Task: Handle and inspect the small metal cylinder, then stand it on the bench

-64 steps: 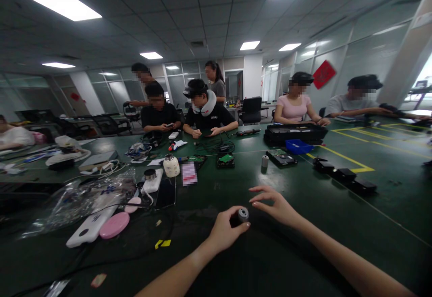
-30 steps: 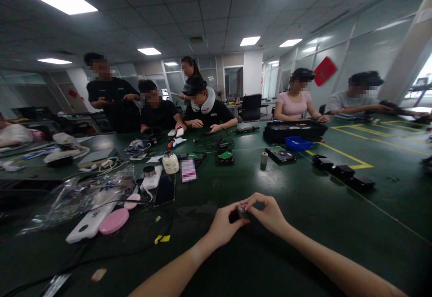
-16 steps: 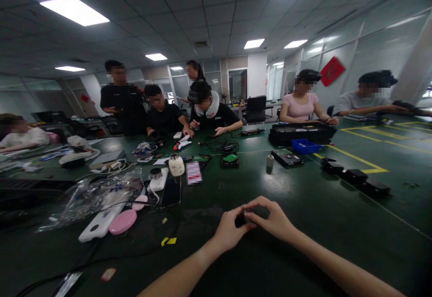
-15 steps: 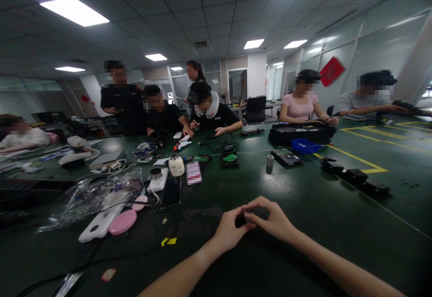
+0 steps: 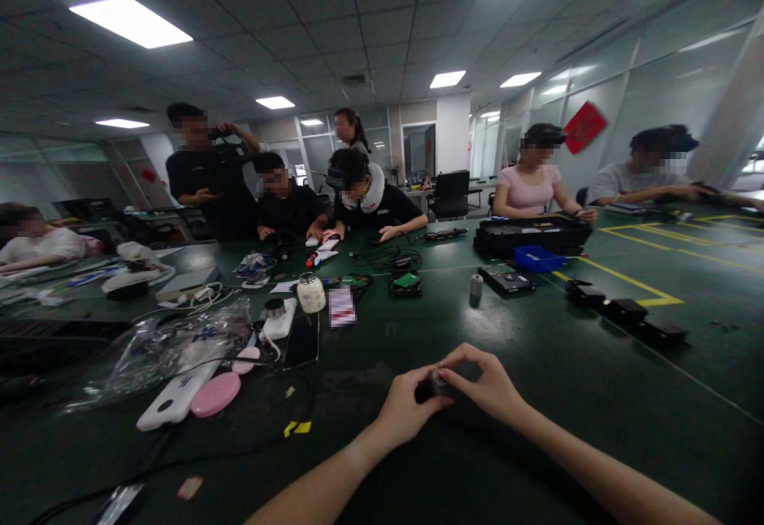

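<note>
A small grey cylinder (image 5: 440,385) stands out between my hands, low over the green table. My left hand (image 5: 407,407) curls around its side, thumb and fingers closed on it. From the right, my right hand (image 5: 493,386) pinches at the cylinder's top edge with thumb and index finger. Its lower part is dark and partly hidden by my fingers, so I cannot tell whether it rests on the table. Farther off, a similar upright cylinder (image 5: 476,285) stands beside a black hard drive (image 5: 507,279).
Left lie a clear plastic bag (image 5: 161,354), a white power bank (image 5: 179,398), a pink round lid (image 5: 216,394), a phone (image 5: 302,340) and a cream jar (image 5: 311,293). A blue tray (image 5: 539,258) and black blocks (image 5: 624,310) sit right. Several people work across the table.
My right fingers have lifted and shifted slightly, and the cylinder's top now shows between my hands. Across the table, the standing person has raised an arm.
</note>
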Demonstrator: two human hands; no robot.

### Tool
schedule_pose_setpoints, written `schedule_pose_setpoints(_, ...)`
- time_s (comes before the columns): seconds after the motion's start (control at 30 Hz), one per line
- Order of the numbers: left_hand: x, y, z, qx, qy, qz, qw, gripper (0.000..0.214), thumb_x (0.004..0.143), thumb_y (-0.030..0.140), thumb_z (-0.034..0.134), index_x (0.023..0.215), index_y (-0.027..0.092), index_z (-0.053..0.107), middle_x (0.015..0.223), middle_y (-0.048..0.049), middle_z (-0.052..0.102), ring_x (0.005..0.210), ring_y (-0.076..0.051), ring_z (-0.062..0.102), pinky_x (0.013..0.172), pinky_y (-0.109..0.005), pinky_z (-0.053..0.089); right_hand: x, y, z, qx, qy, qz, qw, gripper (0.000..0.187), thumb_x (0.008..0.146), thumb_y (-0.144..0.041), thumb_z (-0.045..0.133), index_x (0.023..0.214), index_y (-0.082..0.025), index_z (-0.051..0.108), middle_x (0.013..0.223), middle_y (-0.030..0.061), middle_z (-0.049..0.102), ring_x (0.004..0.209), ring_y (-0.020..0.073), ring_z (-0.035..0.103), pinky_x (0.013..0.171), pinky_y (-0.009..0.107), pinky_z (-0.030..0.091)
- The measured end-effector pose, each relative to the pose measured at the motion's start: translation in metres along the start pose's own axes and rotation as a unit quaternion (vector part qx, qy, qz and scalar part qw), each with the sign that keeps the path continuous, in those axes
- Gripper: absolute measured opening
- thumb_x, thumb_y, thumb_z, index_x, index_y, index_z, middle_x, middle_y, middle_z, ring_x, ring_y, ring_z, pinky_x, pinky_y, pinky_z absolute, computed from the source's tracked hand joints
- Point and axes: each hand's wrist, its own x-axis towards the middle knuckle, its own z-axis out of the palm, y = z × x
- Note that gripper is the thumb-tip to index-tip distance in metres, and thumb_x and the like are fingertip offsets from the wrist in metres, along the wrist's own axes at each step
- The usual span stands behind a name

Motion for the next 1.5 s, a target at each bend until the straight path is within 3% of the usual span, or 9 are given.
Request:
schedule_pose_setpoints(0.13, 0.0, 0.002, -0.001, 0.005, -0.004, -0.007, 1.0, 0.041, 0.076, 0.019, 0.074, 0.116, 0.022, 0.065, 0.112, -0.0032, 0.07, 0.104, -0.022, 0.063, 0.094, -0.032, 0.047, 0.005, 0.012, -0.016, -0.012, 0.02, 0.022, 0.999, 0.017, 0.081, -0.034, 0.067, 0.086, -0.019, 0.07, 0.089, 0.0055, 0.071, 0.086, 0.0219, 0.066, 0.081, 0.036, 0.051)
schedule_pose_setpoints(0.37, -0.001, 0.01, -0.004, 0.014, -0.008, -0.033, 0.999, 0.044, 0.076, 0.019, 0.074, 0.118, 0.024, 0.064, 0.116, -0.0022, 0.068, 0.109, -0.022, 0.061, 0.097, -0.033, 0.045, 0.002, 0.05, -0.04, -0.066, -0.095, 0.061, 0.991, 0.018, 0.077, -0.036, 0.07, 0.083, -0.019, 0.073, 0.086, 0.0041, 0.071, 0.083, 0.0212, 0.067, 0.081, 0.036, 0.051)
schedule_pose_setpoints(0.53, -0.001, 0.009, -0.004, 0.025, -0.014, -0.034, 0.999, 0.043, 0.076, 0.02, 0.073, 0.118, 0.024, 0.063, 0.118, -0.0032, 0.067, 0.11, -0.022, 0.061, 0.098, -0.033, 0.045, 0.002, 0.046, -0.039, -0.051, -0.173, 0.063, 0.982, 0.018, 0.077, -0.035, 0.07, 0.086, -0.02, 0.074, 0.09, 0.0044, 0.072, 0.085, 0.021, 0.068, 0.083, 0.035, 0.051)
schedule_pose_setpoints(0.7, -0.001, 0.009, -0.005, 0.035, -0.018, -0.039, 0.998, 0.043, 0.077, 0.022, 0.072, 0.119, 0.024, 0.063, 0.119, -0.0037, 0.067, 0.111, -0.023, 0.06, 0.099, -0.035, 0.045, 0.002, 0.045, -0.041, -0.073, -0.183, 0.052, 0.979, 0.018, 0.075, -0.033, 0.073, 0.09, -0.023, 0.075, 0.093, 0.0037, 0.073, 0.092, 0.0226, 0.066, 0.085, 0.036, 0.049)
schedule_pose_setpoints(0.83, -0.001, 0.008, -0.005, 0.032, -0.016, -0.031, 0.999, 0.044, 0.076, 0.021, 0.073, 0.119, 0.025, 0.063, 0.118, -0.0026, 0.067, 0.11, -0.023, 0.061, 0.098, -0.034, 0.046, 0.002, 0.046, -0.039, -0.068, -0.151, 0.056, 0.985, 0.014, 0.076, -0.033, 0.071, 0.083, -0.022, 0.075, 0.087, 0.0034, 0.074, 0.087, 0.0227, 0.067, 0.083, 0.038, 0.05)
schedule_pose_setpoints(1.0, 0.0, 0.002, -0.002, 0.03, -0.003, -0.023, 0.999, 0.043, 0.075, 0.019, 0.074, 0.117, 0.024, 0.064, 0.116, -0.0024, 0.068, 0.108, -0.022, 0.062, 0.097, -0.032, 0.046, 0.004, 0.027, -0.024, 0.063, -0.014, 0.062, 0.996, 0.015, 0.078, -0.033, 0.07, 0.079, -0.018, 0.069, 0.089, 0.0065, 0.074, 0.093, 0.0236, 0.069, 0.088, 0.04, 0.051)
schedule_pose_setpoints(1.07, 0.0, -0.001, -0.001, 0.028, -0.002, -0.016, 0.999, 0.042, 0.075, 0.019, 0.074, 0.116, 0.023, 0.065, 0.114, -0.0028, 0.069, 0.106, -0.022, 0.062, 0.095, -0.033, 0.046, 0.004, 0.017, -0.015, 0.098, 0.008, 0.049, 0.994, 0.014, 0.079, -0.031, 0.07, 0.078, -0.018, 0.067, 0.09, 0.0071, 0.073, 0.094, 0.0237, 0.068, 0.087, 0.04, 0.052)
schedule_pose_setpoints(1.23, 0.001, -0.004, -0.001, 0.021, -0.007, -0.003, 1.0, 0.04, 0.076, 0.02, 0.072, 0.115, 0.022, 0.065, 0.116, -0.0046, 0.068, 0.107, -0.024, 0.062, 0.096, -0.034, 0.046, 0.001, 0.002, -0.001, 0.08, -0.027, 0.006, 0.996, 0.004, 0.081, -0.02, 0.067, 0.078, -0.018, 0.068, 0.088, 0.0053, 0.071, 0.091, 0.0212, 0.068, 0.084, 0.037, 0.052)
schedule_pose_setpoints(1.5, 0.001, -0.004, 0.0, 0.006, -0.003, -0.001, 1.0, 0.05, 0.076, 0.019, 0.073, 0.124, 0.023, 0.06, 0.119, -0.0049, 0.067, 0.11, -0.024, 0.061, 0.098, -0.036, 0.046, 0.001, 0.001, 0.001, 0.014, -0.035, -0.016, 0.999, 0.007, 0.081, -0.017, 0.066, 0.076, -0.019, 0.07, 0.083, 0.0039, 0.069, 0.083, 0.0191, 0.066, 0.079, 0.034, 0.051)
